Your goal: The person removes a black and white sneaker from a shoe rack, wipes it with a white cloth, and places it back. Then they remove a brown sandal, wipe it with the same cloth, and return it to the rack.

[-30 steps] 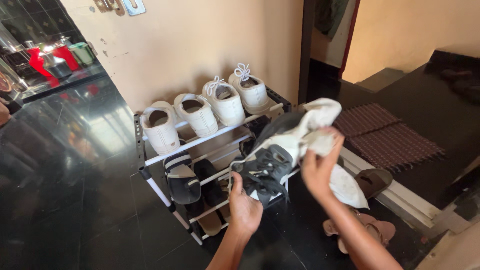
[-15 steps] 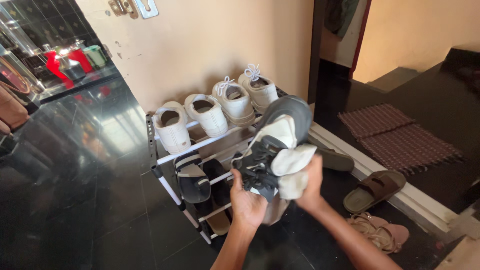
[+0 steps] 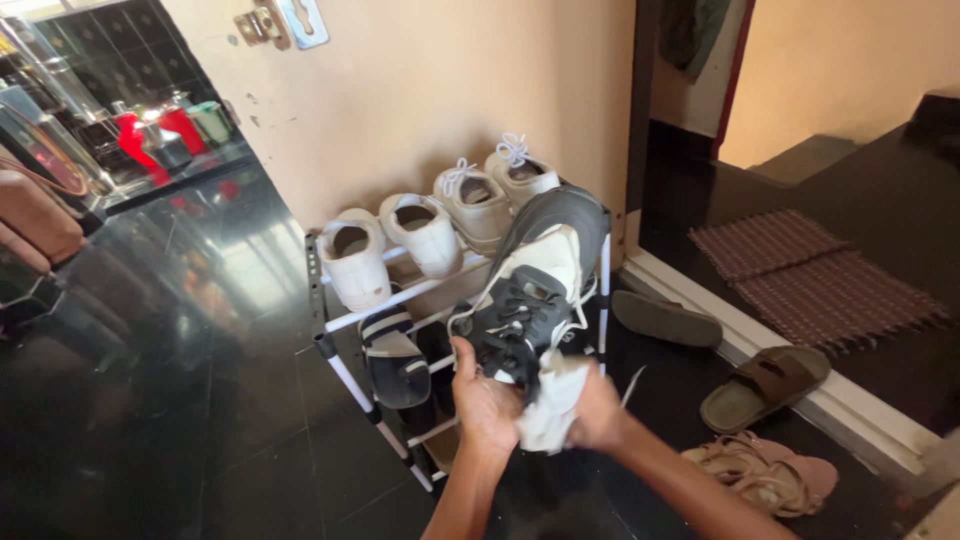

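Note:
My left hand [image 3: 480, 400] grips the toe end of a dark grey and white sneaker [image 3: 535, 280], held upright with its heel up, in front of a small shoe rack [image 3: 330, 345]. My right hand [image 3: 595, 420] is closed on a crumpled white cloth [image 3: 550, 405] pressed against the lower part of the sneaker. Both hands meet just below the shoe.
The rack's top shelf carries several white shoes [image 3: 430, 230]; black sandals [image 3: 395, 350] sit on lower shelves. On the dark glossy floor lie a brown slide sandal [image 3: 765, 385], a dark sandal [image 3: 665, 318] and pink strappy sandals [image 3: 765, 470]. A woven mat [image 3: 815, 275] lies at right.
The cloth in my right hand has slid down from the upper side of the sneaker to its lower end. The sneaker has turned more upright.

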